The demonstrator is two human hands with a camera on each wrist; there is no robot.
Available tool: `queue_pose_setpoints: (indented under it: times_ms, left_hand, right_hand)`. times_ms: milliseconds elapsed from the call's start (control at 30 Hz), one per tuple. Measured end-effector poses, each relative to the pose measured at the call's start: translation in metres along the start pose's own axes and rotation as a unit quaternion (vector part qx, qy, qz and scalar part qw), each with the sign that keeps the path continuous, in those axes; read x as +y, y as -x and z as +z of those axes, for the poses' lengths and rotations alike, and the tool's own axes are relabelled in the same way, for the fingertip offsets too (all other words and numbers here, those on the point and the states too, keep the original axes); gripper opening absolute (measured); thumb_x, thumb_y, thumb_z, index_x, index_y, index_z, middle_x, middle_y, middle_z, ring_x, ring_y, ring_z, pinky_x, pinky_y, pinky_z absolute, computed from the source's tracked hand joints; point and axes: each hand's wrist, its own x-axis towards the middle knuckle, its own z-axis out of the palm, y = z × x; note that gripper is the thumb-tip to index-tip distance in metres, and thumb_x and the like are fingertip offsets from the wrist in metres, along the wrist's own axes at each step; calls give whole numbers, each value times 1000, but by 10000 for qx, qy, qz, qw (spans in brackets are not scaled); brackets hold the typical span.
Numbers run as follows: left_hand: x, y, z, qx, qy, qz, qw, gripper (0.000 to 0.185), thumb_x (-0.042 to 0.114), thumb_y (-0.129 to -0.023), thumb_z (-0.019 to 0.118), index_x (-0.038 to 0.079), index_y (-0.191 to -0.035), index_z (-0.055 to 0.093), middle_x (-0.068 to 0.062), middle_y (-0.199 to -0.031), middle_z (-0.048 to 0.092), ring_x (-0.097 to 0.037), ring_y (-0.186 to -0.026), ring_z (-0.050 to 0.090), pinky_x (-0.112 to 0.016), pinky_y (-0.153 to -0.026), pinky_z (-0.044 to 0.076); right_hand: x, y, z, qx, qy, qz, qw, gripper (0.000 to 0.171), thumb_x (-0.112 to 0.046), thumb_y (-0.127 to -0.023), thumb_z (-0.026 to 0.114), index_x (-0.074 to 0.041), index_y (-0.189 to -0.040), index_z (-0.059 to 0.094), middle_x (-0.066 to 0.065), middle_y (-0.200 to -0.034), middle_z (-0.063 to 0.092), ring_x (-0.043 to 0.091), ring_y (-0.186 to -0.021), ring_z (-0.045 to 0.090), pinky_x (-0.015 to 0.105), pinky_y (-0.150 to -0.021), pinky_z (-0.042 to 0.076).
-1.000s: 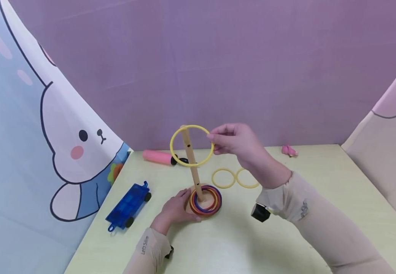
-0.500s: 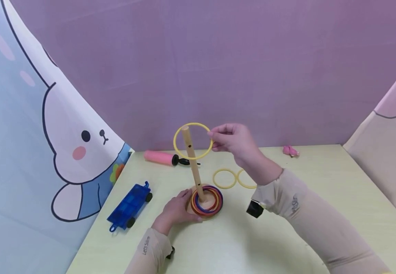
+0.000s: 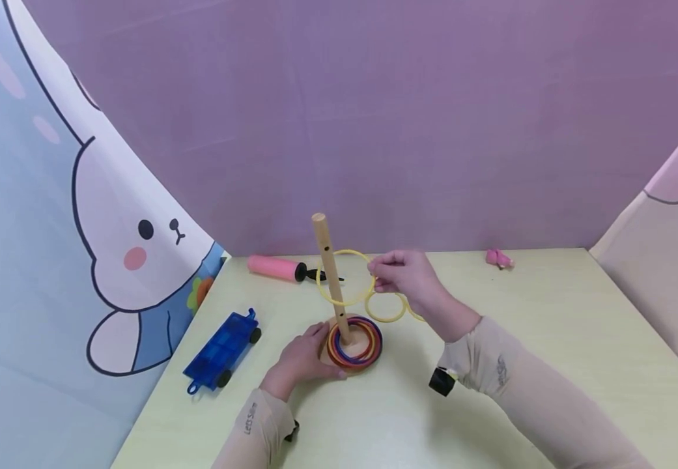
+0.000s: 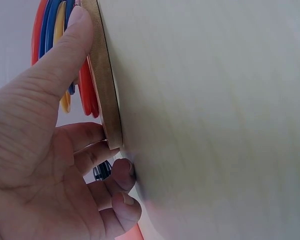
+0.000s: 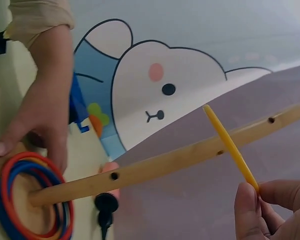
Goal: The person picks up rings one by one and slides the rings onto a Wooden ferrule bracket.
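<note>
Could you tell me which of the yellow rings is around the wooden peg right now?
The one pinched by the right hand: that yellow ring circles the peg in mid-air.

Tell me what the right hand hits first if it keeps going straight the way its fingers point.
The right hand, pinching the yellow ring, points left toward the wooden peg, so it would likely meet that first. The ring already encircles the peg; exact depth is unclear.
</note>
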Motion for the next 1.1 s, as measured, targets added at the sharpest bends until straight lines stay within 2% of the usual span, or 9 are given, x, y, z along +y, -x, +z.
queue_pose_setpoints:
  times_ms: [233,500,633,800,967,1100]
  left_hand:
    - [-3,-3,1,-34,-101,-56,9999,118,67,-63,80,12,-154,30,-12,-155,33,-40,-132,42,-55,-105,38]
    - [-3,-3,2,10,-81,4,10000,117,66,-62,81,14,-154,30,-14,-154,34,-42,-129,44,-55,-102,40]
    - [-2,-3,2,0,-66,-9,10000,117,67,-62,81,16,-154,30,-13,-154,34,-42,-129,44,-55,-102,40]
    - [-2,-3,2,54,-45,38,10000,117,66,-62,82,13,-153,32,-14,-153,36,-43,-128,45,-55,-102,41]
    - [-2,-3,2,91,-70,45,9999,118,66,-62,81,9,-153,32,-14,-153,36,-42,-129,45,-54,-102,41]
    - [-1,-2,1,118,-120,84,9998,118,66,-62,81,8,-153,32,-14,-153,36,-42,-128,46,-54,-101,42]
  right_hand:
    - [42,-5,-10,-10,-26,188,9998,21,0,-92,63,15,-107,62,7,-82,68,12,-60,63,25,-63,58]
    - [77,-9,-6,101,-26,368,9993,16,3,-91,63,14,-101,63,8,-80,68,15,-60,64,30,-64,59]
    - [95,-7,-3,123,92,458,9988,14,3,-90,64,14,-99,65,17,-86,69,15,-59,63,30,-63,59]
    - [114,-4,-1,134,205,511,9984,13,5,-89,63,15,-98,65,26,-93,68,15,-60,62,29,-62,58]
    - [128,-4,-1,174,348,575,9976,13,4,-89,65,14,-98,65,22,-88,69,14,-60,61,29,-61,58]
    - [134,-4,-6,283,457,470,9974,14,4,-89,65,14,-98,65,18,-85,69,17,-61,64,33,-63,59]
